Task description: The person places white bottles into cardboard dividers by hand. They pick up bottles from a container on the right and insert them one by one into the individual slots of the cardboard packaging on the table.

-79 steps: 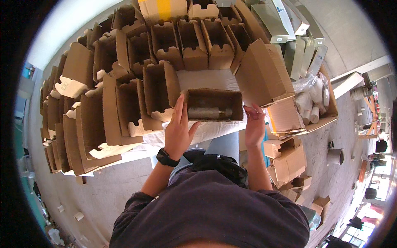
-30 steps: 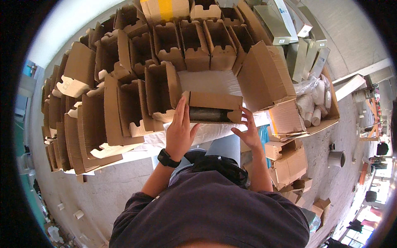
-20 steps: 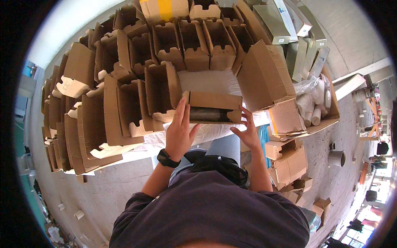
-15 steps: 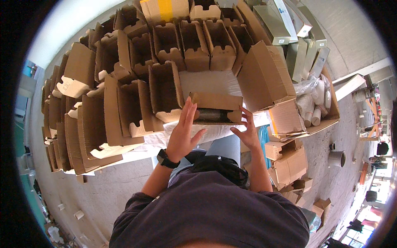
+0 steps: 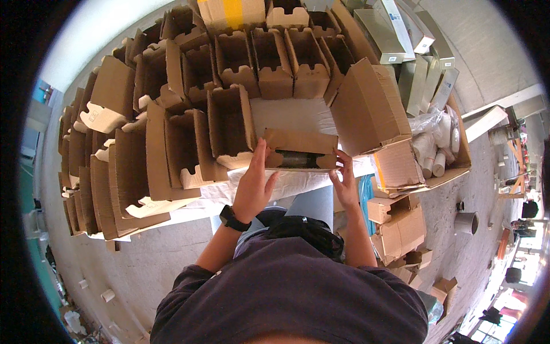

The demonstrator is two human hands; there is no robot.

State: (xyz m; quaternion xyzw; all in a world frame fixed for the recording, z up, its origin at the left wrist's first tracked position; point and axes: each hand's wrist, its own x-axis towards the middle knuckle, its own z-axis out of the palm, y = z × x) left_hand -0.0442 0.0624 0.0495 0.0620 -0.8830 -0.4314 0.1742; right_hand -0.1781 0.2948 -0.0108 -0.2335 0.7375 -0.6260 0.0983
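Between my hands, at the near edge of the table, sits a small cardboard box (image 5: 301,139) with its top open and a dark cylindrical thing (image 5: 295,159) partly showing inside. My left hand (image 5: 254,184), below a black wristwatch (image 5: 230,220), presses its fingers along the box's left end, with the thumb at the near left corner. At the right end, the fingers of my right hand (image 5: 346,182) curl round the edge and the thumb rests near the front wall. Left of it stands another open cardboard box (image 5: 229,123) with an arched cut-out in its front.
Rows of open brown boxes (image 5: 269,63) fill the table's left and far sides. A large tilted carton (image 5: 366,109) stands at right, beside silvery long boxes (image 5: 412,80) and bagged white rolls (image 5: 432,143). More cartons (image 5: 401,229) lie on the floor at lower right.
Both thumbs have moved in closer to the box's near side. The box has tipped slightly, showing more of the dark cylinder, and stays at the table's near edge.
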